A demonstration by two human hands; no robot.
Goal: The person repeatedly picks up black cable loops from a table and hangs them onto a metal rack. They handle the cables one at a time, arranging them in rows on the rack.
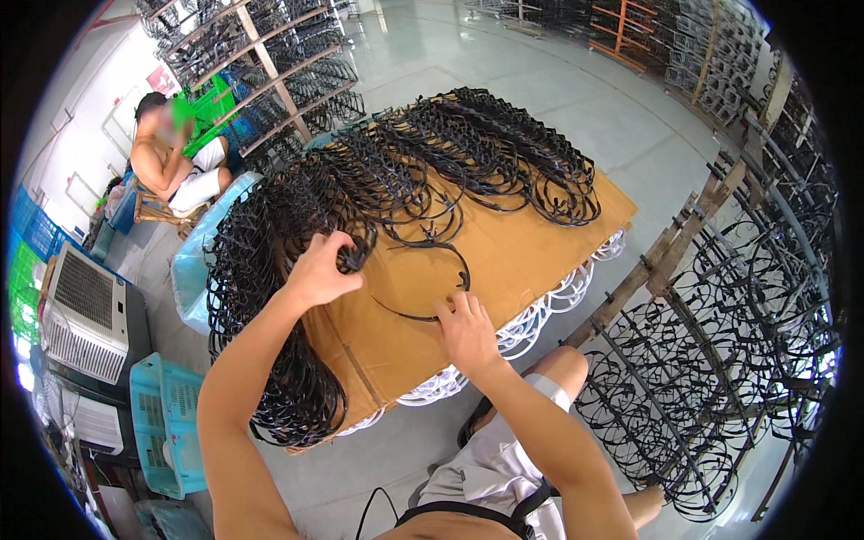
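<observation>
My left hand is curled around the end of a black bunch of curved plastic bands, thumb and fingers closing on it. Below and to the right, my right hand has bent fingers on a single black curved band. That band bows round over brown cardboard, and its thinner end runs back to my fingertips. Dense rows of similar black bands line the cardboard's left side. More heaps of black bands lie along its far side.
White looped pieces stick out beneath the cardboard. Racks hung with black frames stand close on my right. A person sits at the far left, near a blue-green crate and an air cooler.
</observation>
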